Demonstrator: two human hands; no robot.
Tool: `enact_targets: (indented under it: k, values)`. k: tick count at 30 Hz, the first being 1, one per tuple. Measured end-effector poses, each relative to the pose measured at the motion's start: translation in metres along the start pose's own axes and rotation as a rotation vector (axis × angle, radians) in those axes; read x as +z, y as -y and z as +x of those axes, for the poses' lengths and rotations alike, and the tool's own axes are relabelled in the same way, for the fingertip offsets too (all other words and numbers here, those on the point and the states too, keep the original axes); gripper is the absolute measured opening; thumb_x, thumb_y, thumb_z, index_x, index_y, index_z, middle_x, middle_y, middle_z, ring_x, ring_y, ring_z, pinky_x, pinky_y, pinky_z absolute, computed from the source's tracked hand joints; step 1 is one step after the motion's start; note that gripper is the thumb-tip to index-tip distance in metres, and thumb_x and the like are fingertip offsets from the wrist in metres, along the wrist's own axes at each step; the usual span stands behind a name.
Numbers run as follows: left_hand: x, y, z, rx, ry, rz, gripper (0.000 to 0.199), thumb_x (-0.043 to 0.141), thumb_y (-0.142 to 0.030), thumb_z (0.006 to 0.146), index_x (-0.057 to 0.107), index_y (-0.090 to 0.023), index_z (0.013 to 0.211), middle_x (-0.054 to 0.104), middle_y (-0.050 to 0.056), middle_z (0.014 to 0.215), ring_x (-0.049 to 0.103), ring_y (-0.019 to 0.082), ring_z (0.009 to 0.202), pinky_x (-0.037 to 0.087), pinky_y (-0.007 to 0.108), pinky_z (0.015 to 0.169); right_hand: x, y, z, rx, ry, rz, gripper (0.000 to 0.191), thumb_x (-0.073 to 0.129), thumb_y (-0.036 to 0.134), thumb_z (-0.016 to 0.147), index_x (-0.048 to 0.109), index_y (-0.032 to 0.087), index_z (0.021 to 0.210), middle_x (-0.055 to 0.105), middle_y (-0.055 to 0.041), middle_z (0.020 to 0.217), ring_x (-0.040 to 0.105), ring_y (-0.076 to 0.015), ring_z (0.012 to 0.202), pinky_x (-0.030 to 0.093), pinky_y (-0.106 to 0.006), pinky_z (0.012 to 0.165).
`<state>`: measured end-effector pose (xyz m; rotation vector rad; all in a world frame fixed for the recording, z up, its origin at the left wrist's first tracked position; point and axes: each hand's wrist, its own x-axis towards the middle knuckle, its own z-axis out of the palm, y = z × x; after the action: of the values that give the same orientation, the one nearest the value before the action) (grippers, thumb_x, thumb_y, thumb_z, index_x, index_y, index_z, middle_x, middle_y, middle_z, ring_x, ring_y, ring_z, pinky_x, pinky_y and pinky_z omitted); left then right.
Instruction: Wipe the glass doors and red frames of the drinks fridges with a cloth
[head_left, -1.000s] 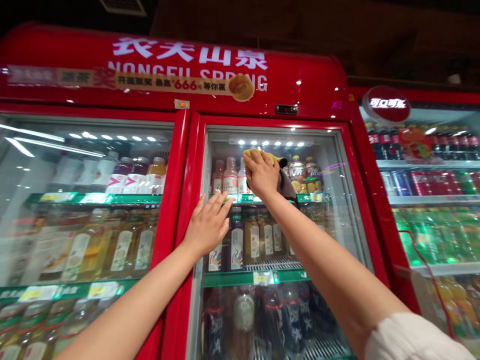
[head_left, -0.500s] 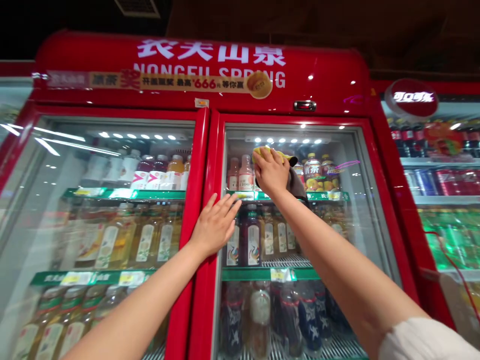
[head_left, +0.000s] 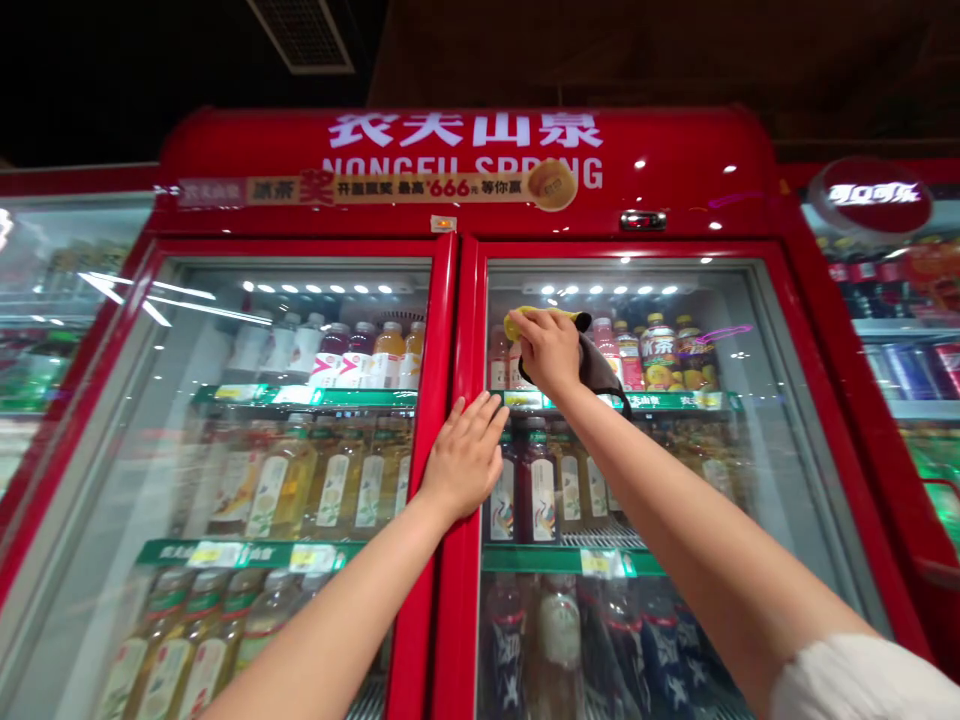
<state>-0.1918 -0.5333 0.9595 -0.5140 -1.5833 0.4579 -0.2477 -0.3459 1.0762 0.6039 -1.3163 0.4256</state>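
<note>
A red drinks fridge [head_left: 806, 400] with two glass doors fills the head view. My right hand [head_left: 551, 350] presses a yellow and dark grey cloth [head_left: 600, 368] to the upper left part of the right glass door [head_left: 675, 295]. Its fingers are bent over the yellow side, and the grey part hangs down to the right. My left hand [head_left: 463, 455] lies flat with fingers stretched out on the red door frame [head_left: 459, 620] between the doors. Its fingertips reach toward the edge of the right pane. Nothing is in that hand.
Behind the glass, several shelves hold bottled drinks [head_left: 277, 485]. A banner strip [head_left: 427, 188] runs across the fridge's top. Another drinks fridge [head_left: 911, 330] adjoins on the right, and one with a lit interior [head_left: 67, 260] stands at the left. A ceiling vent [head_left: 304, 35] is overhead.
The view has shifted, so the fridge appears farther right and slightly lower. My right hand and cloth have moved slightly left across the pane. My left hand stays on the frame.
</note>
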Motion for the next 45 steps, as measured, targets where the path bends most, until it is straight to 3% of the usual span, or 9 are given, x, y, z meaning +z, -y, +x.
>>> enact_targets:
  k: [4,7,10,16,24,29,31,35,45]
  values:
    - [0.0,-0.004,-0.004,-0.011,-0.016,0.001,0.047,0.05,-0.021,0.093,0.059,-0.014,0.138,0.052,0.012,0.154,0.038,0.025,0.151,0.03,0.049,0.128,0.017,0.023,0.014,-0.021,0.049,0.091,0.045,0.054,0.019,0.094,0.065,0.023,0.138,0.068,-0.0064,0.136,0.052,-0.0282,0.132,0.033,-0.047,0.117]
    - [-0.002,-0.006,-0.008,-0.018,-0.034,0.007,0.045,0.05,-0.019,0.093,0.06,-0.013,0.136,0.052,0.013,0.154,0.036,0.025,0.152,0.031,0.047,0.127,0.02,0.025,0.006,-0.171,0.113,0.176,0.033,0.057,0.022,0.094,0.073,0.025,0.123,0.07,-0.0022,0.135,0.054,-0.0249,0.134,0.034,-0.045,0.118]
    - [-0.003,-0.006,-0.013,-0.011,-0.038,0.01,0.048,0.051,-0.019,0.092,0.058,-0.013,0.139,0.049,0.013,0.157,0.034,0.025,0.153,0.03,0.047,0.128,0.017,0.022,0.001,-0.274,0.143,0.186,0.031,0.057,0.026,0.096,0.074,0.028,0.122,0.07,0.0001,0.135,0.055,-0.0236,0.134,0.037,-0.044,0.117]
    - [-0.004,-0.006,-0.019,-0.028,-0.016,0.022,0.056,0.051,-0.019,0.091,0.049,-0.013,0.146,0.039,0.012,0.163,0.03,0.025,0.155,0.029,0.047,0.128,0.017,0.032,0.015,-0.159,0.095,0.065,0.037,0.05,0.025,0.099,0.07,0.034,0.129,0.062,0.0031,0.146,0.044,-0.027,0.145,0.032,-0.05,0.118]
    - [-0.01,-0.006,-0.034,-0.093,-0.01,0.052,0.065,0.05,-0.023,0.094,0.034,-0.011,0.156,0.034,0.014,0.165,0.026,0.026,0.156,0.029,0.045,0.127,-0.006,0.028,-0.054,-0.444,0.26,0.155,0.035,0.052,0.021,0.098,0.073,0.034,0.123,0.067,0.0015,0.139,0.051,-0.0242,0.139,0.038,-0.046,0.114]
    - [-0.02,-0.002,-0.045,-0.051,-0.009,0.107,0.067,0.049,-0.026,0.097,0.028,-0.011,0.159,0.038,0.014,0.163,0.029,0.026,0.155,0.027,0.045,0.128,-0.003,0.028,-0.068,-0.28,0.018,0.257,0.037,0.045,0.023,0.102,0.071,0.03,0.127,0.068,-0.0041,0.137,0.057,-0.0223,0.129,0.045,-0.044,0.11]
    - [-0.023,0.001,-0.05,-0.042,-0.014,0.121,0.07,0.05,-0.027,0.097,0.025,-0.012,0.16,0.039,0.014,0.163,0.029,0.026,0.155,0.027,0.046,0.128,0.001,0.034,-0.066,-0.286,0.006,0.241,0.039,0.043,0.025,0.103,0.067,0.032,0.133,0.064,-0.0035,0.143,0.054,-0.0217,0.133,0.044,-0.043,0.111]
    - [-0.025,0.003,-0.055,-0.047,-0.01,0.135,0.075,0.051,-0.028,0.096,0.018,-0.014,0.162,0.039,0.014,0.163,0.031,0.027,0.154,0.027,0.046,0.128,0.005,0.046,-0.052,-0.388,0.141,0.141,0.038,0.045,0.026,0.103,0.066,0.037,0.134,0.06,0.0026,0.148,0.05,-0.022,0.138,0.042,-0.042,0.111]
    - [-0.018,-0.002,-0.051,-0.06,-0.009,0.162,0.07,0.052,-0.03,0.096,0.029,-0.01,0.158,0.04,0.014,0.162,0.03,0.026,0.154,0.025,0.043,0.129,0.022,0.052,0.054,-0.197,0.097,0.055,0.042,0.038,0.019,0.102,0.067,0.029,0.131,0.056,0.0005,0.151,0.053,-0.0261,0.131,0.044,-0.042,0.111]
